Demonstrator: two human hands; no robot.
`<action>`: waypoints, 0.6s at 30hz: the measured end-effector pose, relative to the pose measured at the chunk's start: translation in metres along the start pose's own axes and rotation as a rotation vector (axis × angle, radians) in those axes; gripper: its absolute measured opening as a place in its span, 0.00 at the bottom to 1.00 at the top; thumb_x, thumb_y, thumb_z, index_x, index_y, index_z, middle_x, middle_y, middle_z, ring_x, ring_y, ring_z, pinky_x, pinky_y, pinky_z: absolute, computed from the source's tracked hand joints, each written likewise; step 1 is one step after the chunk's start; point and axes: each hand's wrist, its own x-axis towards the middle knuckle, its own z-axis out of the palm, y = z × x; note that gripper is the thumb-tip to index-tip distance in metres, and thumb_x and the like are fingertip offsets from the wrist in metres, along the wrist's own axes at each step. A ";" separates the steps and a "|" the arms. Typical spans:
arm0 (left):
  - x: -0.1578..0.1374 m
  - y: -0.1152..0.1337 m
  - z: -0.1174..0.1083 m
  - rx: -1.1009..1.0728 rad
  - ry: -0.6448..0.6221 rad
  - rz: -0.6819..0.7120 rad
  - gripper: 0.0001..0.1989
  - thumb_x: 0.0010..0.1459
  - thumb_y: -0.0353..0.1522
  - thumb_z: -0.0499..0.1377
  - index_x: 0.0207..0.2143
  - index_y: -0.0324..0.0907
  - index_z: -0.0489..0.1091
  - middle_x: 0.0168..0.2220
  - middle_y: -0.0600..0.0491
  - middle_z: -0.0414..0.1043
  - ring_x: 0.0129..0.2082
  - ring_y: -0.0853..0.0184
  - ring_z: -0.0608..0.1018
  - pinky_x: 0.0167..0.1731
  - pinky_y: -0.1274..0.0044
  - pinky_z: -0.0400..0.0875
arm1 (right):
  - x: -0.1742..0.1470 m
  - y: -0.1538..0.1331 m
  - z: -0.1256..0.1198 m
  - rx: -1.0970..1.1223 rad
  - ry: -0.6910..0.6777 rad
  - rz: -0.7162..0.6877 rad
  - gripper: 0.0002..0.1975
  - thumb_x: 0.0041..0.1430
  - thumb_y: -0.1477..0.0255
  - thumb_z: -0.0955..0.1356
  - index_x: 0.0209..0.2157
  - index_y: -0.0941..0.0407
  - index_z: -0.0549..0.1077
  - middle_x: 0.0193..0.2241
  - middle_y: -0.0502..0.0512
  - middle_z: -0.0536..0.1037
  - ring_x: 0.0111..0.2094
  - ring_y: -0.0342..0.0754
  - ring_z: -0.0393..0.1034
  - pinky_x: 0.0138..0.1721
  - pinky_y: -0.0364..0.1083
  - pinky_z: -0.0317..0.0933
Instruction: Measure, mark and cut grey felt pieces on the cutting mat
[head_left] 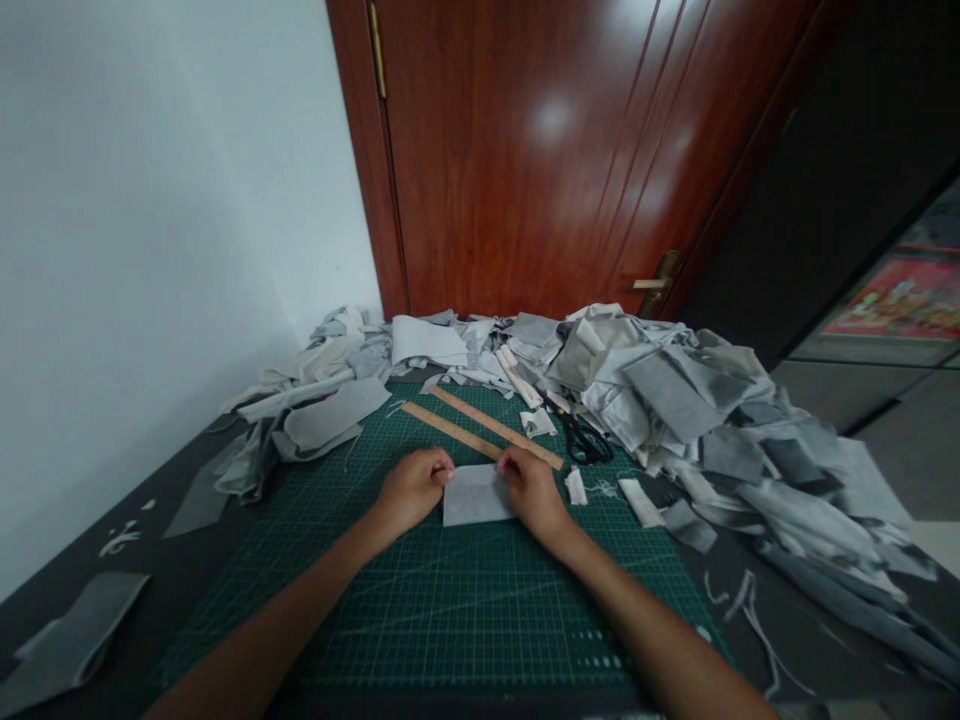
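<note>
A light grey rectangle of fabric lies over the green cutting mat. My left hand pinches its upper left corner between thumb and fingers. At the upper right part of the same piece, my right hand is closed on the edge and covers that corner. Just beyond the hands, two wooden rulers lie slantwise, the nearer one running up to the fabric's top edge. To the right of the rulers rests a pair of scissors with black handles.
A large heap of grey and white cloth scraps rises at the right, with another pile at the back left. Small pale scraps and loose threads lie right of my hands. Folded grey cloth sits front left. Behind stands a wooden door.
</note>
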 end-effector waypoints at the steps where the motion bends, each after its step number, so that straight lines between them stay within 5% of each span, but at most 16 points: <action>1: -0.002 0.000 0.000 0.065 0.008 -0.005 0.06 0.56 0.29 0.58 0.29 0.43 0.74 0.30 0.54 0.77 0.32 0.64 0.77 0.33 0.75 0.65 | 0.000 -0.001 0.000 -0.038 -0.028 0.004 0.12 0.55 0.85 0.62 0.28 0.55 0.72 0.27 0.51 0.75 0.32 0.49 0.71 0.37 0.44 0.60; 9: -0.014 0.006 0.000 0.314 0.083 0.097 0.10 0.55 0.23 0.57 0.27 0.45 0.74 0.32 0.52 0.73 0.39 0.60 0.74 0.39 0.72 0.65 | -0.005 -0.028 -0.005 -0.583 -0.320 0.008 0.19 0.59 0.85 0.62 0.41 0.54 0.80 0.41 0.59 0.80 0.46 0.53 0.72 0.49 0.47 0.59; 18: -0.010 -0.003 -0.003 0.264 0.044 0.072 0.05 0.53 0.25 0.61 0.29 0.44 0.72 0.33 0.52 0.72 0.40 0.59 0.73 0.41 0.71 0.66 | -0.001 -0.033 -0.007 -0.794 -0.501 -0.089 0.24 0.64 0.83 0.61 0.53 0.48 0.77 0.43 0.60 0.76 0.46 0.56 0.71 0.46 0.50 0.58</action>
